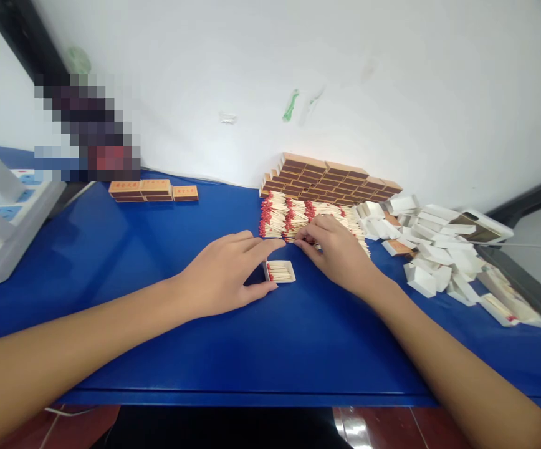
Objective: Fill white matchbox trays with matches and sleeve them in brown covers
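A small white matchbox tray lies on the blue table with several red-tipped matches inside. My left hand is beside its left end, thumb and index finger spread apart around that end. The thumb tip is at the tray's near edge, while the index finger stretches past its far side. My right hand is at the near edge of a big heap of loose matches, thumb and index finger pinched together at some of them. The pinched matches are mostly hidden by the fingers.
Matchboxes are stacked against the wall behind the heap; several more boxes stand back left. White trays are piled right, near a phone and a filled tray. A power strip is at left.
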Available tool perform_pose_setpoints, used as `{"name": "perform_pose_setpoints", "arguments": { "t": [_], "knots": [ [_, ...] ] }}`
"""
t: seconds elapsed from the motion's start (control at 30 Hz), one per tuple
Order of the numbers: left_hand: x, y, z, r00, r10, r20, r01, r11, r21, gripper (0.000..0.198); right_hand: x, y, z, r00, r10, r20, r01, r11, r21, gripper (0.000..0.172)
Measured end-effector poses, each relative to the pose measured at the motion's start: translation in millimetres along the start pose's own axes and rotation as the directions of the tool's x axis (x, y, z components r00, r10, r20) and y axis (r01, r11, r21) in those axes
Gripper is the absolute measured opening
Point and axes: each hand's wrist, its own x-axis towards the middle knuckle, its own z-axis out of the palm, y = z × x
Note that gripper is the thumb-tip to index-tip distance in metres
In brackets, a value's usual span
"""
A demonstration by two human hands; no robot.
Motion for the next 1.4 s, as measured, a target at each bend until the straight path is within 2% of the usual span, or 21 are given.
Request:
{"name": "perform_pose_setpoints", "arguments": {
  "t": [0.47, 1.4],
  "knots": [
    [0, 0, 0.3, 0.999, -0.026, 0.021, 0.025, 1.0, 0.012, 0.055, -4, -7, -12, 0.998, -0.012, 0.068, 0.008, 0.999, 0.046, 0.007],
    [1, 0, -0.1, 0.999, -0.025, 0.035, 0.025, 1.0, 0.001, 0.056, -6, -10, -11, 0.987, -0.01, 0.162, -0.001, 0.998, 0.067, 0.01]
  ]
}}
